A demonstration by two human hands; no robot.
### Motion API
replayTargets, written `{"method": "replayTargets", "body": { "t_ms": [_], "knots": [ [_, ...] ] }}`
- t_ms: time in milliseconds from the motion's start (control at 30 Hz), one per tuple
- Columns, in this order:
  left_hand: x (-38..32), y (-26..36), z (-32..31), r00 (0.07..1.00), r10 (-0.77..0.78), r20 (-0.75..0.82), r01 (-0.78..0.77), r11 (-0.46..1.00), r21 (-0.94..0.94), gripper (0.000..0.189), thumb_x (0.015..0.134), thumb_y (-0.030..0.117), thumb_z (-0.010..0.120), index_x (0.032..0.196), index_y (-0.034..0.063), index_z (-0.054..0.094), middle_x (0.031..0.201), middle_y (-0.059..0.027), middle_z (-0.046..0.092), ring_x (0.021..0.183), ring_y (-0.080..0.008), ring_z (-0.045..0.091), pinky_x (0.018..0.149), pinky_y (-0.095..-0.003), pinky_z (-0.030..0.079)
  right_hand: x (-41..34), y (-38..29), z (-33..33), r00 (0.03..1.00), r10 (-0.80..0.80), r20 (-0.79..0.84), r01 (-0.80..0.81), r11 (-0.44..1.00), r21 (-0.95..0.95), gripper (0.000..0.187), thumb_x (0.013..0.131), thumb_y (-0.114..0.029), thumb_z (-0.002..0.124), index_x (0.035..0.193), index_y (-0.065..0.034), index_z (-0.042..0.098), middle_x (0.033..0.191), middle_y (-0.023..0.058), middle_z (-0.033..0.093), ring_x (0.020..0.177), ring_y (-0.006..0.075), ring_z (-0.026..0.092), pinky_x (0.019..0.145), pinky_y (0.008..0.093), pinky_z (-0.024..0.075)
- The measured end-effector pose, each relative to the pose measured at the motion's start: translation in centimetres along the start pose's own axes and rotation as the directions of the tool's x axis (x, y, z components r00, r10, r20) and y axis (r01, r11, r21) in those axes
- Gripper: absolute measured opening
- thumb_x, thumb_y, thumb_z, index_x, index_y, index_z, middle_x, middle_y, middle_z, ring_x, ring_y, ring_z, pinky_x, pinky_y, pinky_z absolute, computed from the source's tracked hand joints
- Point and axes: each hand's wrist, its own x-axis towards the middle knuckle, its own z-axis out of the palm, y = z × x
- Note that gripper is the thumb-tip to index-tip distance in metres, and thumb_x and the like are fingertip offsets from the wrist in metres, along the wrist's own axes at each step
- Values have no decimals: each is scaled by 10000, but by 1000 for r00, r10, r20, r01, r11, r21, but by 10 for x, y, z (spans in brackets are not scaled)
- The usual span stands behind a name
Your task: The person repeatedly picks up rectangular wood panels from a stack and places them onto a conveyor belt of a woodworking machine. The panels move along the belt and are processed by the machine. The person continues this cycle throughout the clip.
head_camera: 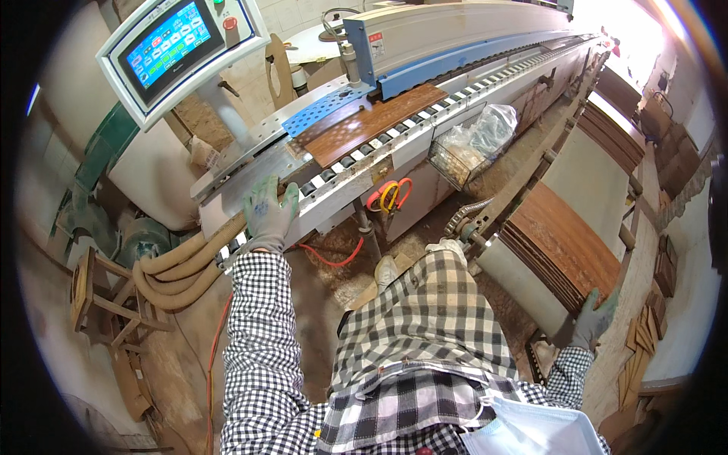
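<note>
My left hand [269, 213], in a grey glove with green fingertips, rests on the near end of an edge-banding machine [421, 142], beside its roller track [335, 166]. Its fingers are spread and hold nothing. Farther along, a brown wood-grain panel [369, 125] lies on the track, partly beneath a perforated blue guard [324, 111]. Over on the right, my right hand [593, 323], gloved alike, touches the near corner of a stack of wood-grain panels [569, 236]. Its thumb and fingers are apart. The stack sits on a roller conveyor [526, 287].
A lit control screen [173, 48] stands at upper left. Scissors [390, 196] hang on the machine's side near a wire basket [463, 151] holding clear plastic. Ribbed hoses [176, 273] and a wooden stool [108, 290] are at left. More stacked panels [611, 133] lie farther along the conveyor.
</note>
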Motion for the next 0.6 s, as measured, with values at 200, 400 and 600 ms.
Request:
{"method": "replayTargets", "body": {
  "t_ms": [200, 400, 600],
  "knots": [
    [0, -2, -2, 999, -32, 15, 32, 999, 17, 685, 963, 603, 448, 1455, 128, 480, 1512, -85, 458, 1450, -251, 330, 1218, -436, 154, 16, 76, 27, 925, 300, 235, -381, 725, 574, 545, 1007, -385, 580, 1368, 19, 525, 1285, 155, 616, 1111, 244, 600, 966, 340, 482],
    [1, -3, 0, 1000, -24, -5, 24, 1000, 1, 681, 960, 600, 455, 1452, 132, 483, 1508, -83, 463, 1448, -247, 336, 1219, -434, 156, 29, 88, 30, 849, 455, 268, -491, 494, 718, 465, 963, -369, 663, 1171, 47, 639, 1033, 123, 692, 832, 192, 657, 671, 304, 557],
    [1, -3, 2, 1000, -28, -6, 28, 1000, 1, 685, 957, 611, 459, 1444, 130, 491, 1498, -92, 472, 1439, -250, 350, 1217, -429, 163, 17, 104, 3, 750, 607, 263, -517, 289, 806, 519, 916, -354, 725, 1231, 37, 591, 1147, 120, 629, 1003, 214, 601, 824, 317, 517]
  ]
}}
